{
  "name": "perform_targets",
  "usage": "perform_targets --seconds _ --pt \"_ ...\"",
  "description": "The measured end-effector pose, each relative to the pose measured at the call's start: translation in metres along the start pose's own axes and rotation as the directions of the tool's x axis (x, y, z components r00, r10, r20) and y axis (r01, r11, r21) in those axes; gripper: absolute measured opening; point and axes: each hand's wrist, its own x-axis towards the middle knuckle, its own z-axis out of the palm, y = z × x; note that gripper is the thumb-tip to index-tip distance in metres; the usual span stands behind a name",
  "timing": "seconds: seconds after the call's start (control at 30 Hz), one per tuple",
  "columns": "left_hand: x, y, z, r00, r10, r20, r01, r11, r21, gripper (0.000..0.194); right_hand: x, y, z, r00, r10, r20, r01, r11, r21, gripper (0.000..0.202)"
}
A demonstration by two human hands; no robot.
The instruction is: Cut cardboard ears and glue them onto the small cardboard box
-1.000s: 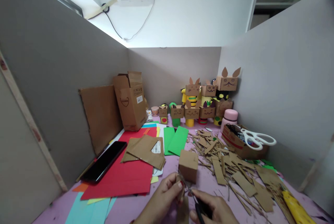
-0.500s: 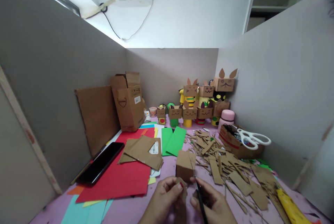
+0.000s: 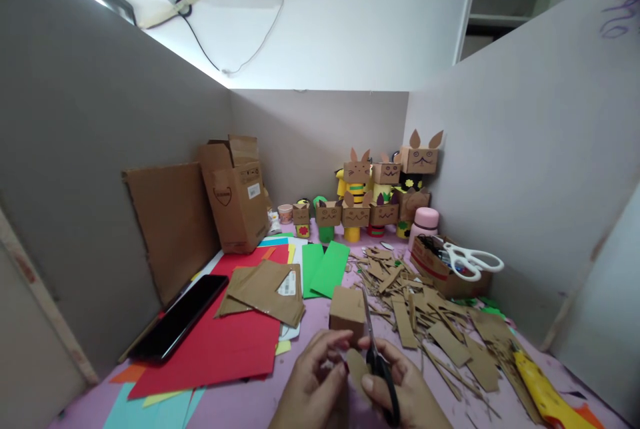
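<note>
right hand [image 3: 405, 382]: closed around black-handled scissors [image 3: 380, 368] | left hand [image 3: 317, 376]: fingers half-curled, cannot tell if gripping | cardboard piece [image 3: 357, 370]: between both hands, near small cardboard box [image 3: 347, 304]

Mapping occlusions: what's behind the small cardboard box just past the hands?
Green sheets behind-left, cardboard scraps behind-right, cardboard animal figures farther back. The small cardboard box hides the tabletop right behind it; scissors cross its right edge, hiding a sliver more.
</note>
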Motion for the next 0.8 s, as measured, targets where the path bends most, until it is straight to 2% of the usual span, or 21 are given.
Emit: perform_targets --seconds 0.03,0.07,0.13,0.2,0.23,0.33,0.4,0.47,0.8 --pt "-0.002 0.006 -0.002 0.994 0.076 0.077 -0.087 0.984 0.154 0.026 -0.001 -0.001 0.002 1.0 0.019 -0.001 -0.019 1.0 -0.011 0.054" --pt "-0.003 0.011 -0.003 0.986 0.129 0.107 -0.152 0.954 0.257 0.02 -0.001 -0.003 0.003 1.0 0.03 -0.006 -0.03 0.999 -0.02 0.054" --pt "-0.003 0.014 -0.004 0.985 0.131 0.112 -0.162 0.923 0.349 0.015 -0.001 -0.005 0.003 0.999 0.024 -0.037 -0.025 0.999 -0.026 0.053" --pt "-0.002 0.008 -0.003 0.999 0.036 0.03 -0.043 0.956 0.292 0.024 0.0 -0.007 0.002 0.995 -0.003 -0.098 0.001 1.0 -0.027 0.053" --pt "-0.001 0.003 -0.002 0.999 -0.033 -0.006 0.034 0.977 0.211 0.03 0.001 -0.008 0.001 0.992 -0.014 -0.129 0.01 0.999 -0.032 0.054" --pt "0.003 -0.011 0.003 0.98 -0.199 -0.015 0.199 0.98 0.006 0.045 0.003 -0.01 -0.002 0.981 -0.03 -0.191 0.018 0.998 -0.066 0.057" --pt "0.004 -0.014 0.005 0.962 -0.272 -0.017 0.271 0.962 -0.034 0.05 0.003 -0.01 -0.001 0.974 -0.049 -0.222 0.03 0.996 -0.087 0.057" --pt "0.004 -0.014 0.006 0.954 -0.3 -0.021 0.3 0.954 -0.023 0.052 0.003 -0.01 0.002 0.964 -0.082 -0.252 0.061 0.994 -0.093 0.055" --pt "-0.005 -0.004 0.01 0.952 -0.289 0.097 0.282 0.956 0.083 0.046 0.004 -0.011 0.009 0.943 -0.144 -0.3 0.122 0.988 -0.09 0.044"
